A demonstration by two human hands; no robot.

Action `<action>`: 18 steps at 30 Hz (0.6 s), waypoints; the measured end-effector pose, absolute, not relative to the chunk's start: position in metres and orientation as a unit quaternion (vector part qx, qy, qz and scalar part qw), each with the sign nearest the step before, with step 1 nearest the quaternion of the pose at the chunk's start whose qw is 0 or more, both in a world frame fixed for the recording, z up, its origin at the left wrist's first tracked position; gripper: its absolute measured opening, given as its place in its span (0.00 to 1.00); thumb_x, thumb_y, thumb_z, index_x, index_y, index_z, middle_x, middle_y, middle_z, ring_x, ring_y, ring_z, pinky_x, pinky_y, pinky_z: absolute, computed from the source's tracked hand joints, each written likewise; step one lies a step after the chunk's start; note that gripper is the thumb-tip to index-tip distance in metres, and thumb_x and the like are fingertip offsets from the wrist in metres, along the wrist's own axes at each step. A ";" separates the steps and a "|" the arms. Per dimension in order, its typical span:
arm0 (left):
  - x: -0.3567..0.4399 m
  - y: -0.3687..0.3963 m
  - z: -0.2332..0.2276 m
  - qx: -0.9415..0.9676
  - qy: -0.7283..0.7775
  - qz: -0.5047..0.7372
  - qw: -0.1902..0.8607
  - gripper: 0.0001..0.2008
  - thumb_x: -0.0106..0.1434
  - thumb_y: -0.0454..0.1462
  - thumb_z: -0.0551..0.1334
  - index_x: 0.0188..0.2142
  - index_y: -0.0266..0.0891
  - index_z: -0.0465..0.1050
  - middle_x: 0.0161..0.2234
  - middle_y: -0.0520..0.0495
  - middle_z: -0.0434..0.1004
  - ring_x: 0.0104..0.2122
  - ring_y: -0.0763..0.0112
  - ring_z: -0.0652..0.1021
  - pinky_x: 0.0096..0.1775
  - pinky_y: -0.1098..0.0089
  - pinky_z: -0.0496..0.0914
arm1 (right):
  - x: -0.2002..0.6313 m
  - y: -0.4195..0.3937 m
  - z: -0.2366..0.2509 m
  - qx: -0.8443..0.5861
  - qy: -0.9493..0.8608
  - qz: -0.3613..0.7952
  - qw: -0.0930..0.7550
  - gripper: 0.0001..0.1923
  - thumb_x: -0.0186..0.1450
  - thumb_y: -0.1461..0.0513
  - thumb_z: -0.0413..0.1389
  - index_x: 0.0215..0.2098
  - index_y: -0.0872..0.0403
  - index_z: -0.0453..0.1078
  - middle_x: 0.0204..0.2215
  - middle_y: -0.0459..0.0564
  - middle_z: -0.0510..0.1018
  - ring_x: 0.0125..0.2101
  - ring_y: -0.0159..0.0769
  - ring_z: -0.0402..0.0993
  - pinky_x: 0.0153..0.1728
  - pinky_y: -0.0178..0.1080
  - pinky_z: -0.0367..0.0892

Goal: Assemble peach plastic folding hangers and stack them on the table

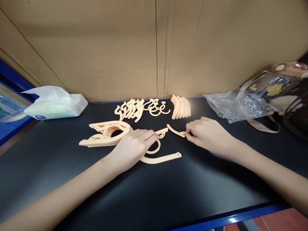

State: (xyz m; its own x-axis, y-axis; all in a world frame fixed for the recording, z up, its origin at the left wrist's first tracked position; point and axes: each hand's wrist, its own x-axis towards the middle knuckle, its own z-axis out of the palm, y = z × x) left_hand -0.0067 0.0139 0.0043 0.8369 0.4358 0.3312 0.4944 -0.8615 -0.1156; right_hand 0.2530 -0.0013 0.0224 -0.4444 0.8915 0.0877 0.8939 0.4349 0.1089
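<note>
My left hand [137, 146] is closed over a cream plastic folding hanger, its fingers hiding the middle joint. From under it stick out a long curved arm [163, 158], a round hook [156, 148] and a short slotted end [162, 132]. My right hand [204, 133] pinches the right end of a small curved plastic strip [175, 131] between thumb and fingertips. The strip's far end almost meets the slotted end; whether they touch I cannot tell. Just beyond my left hand lies a stack of folded cream hangers [106, 137].
Along the back lie a pile of loose cream hooks [134, 108] and a row of curved tubes [181, 107]. A tissue pack [60, 104] sits at left. On the right are a clear plastic bag [226, 104] and a transparent bag with a strap [269, 83]. Cardboard [108, 48] stands behind.
</note>
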 end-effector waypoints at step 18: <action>-0.003 0.008 0.007 -0.939 -0.294 -0.161 0.075 0.14 0.65 0.29 0.50 0.45 0.35 0.70 0.45 0.43 0.74 0.38 0.64 0.76 0.38 0.64 0.70 | 0.273 0.004 0.037 -0.370 -0.912 0.168 0.050 0.14 0.63 0.66 0.52 0.42 0.45 0.75 0.36 0.44 0.70 0.30 0.28 0.68 0.30 0.33 0.60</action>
State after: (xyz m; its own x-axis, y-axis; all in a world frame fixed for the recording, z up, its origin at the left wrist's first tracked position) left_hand -0.0032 0.0085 0.0069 0.7755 0.5283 0.3457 0.5765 -0.8158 -0.0466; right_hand 0.2727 0.0045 0.0372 -0.7212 0.6920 -0.0325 0.6581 0.6696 -0.3443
